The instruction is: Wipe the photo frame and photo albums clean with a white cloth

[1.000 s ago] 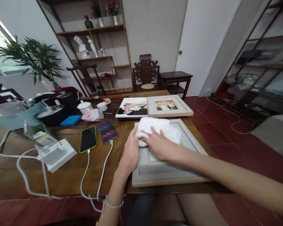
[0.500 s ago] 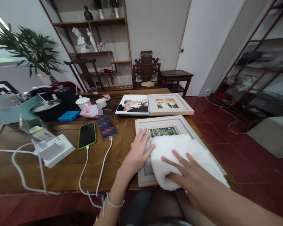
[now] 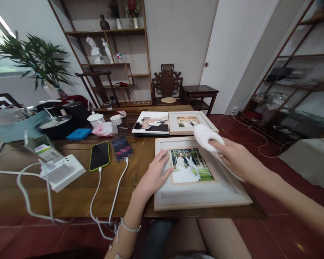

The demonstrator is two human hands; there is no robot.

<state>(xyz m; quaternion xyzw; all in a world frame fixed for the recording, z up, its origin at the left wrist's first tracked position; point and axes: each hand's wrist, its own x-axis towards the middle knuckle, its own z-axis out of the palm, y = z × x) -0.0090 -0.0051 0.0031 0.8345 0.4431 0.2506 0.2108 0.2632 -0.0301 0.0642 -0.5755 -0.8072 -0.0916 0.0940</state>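
Note:
A light wood picture frame [image 3: 199, 197] lies flat at the table's front edge, with a photo [image 3: 190, 165] of a couple outdoors inside its white mount. My left hand [image 3: 156, 171] rests on the frame's left side, fingers stretched out and flat. Over the frame's upper right corner, my right hand [image 3: 233, 155] grips a white fluffy cloth [image 3: 206, 137], bunched up at the fingers. Some fingers are hidden by the cloth.
Behind lie a second framed photo [image 3: 213, 126] and a white photo panel [image 3: 151, 123]. To the left are a green-edged phone [image 3: 99, 156] on a cable, a blurred dark item [image 3: 122, 148], a white power strip [image 3: 67, 171], a blue box [image 3: 79, 134] and black pots [image 3: 54, 126].
My right hand has lifted the cloth up and away from the frame's lower part to its far right corner, uncovering the photo. My left hand stays on the frame's left side.

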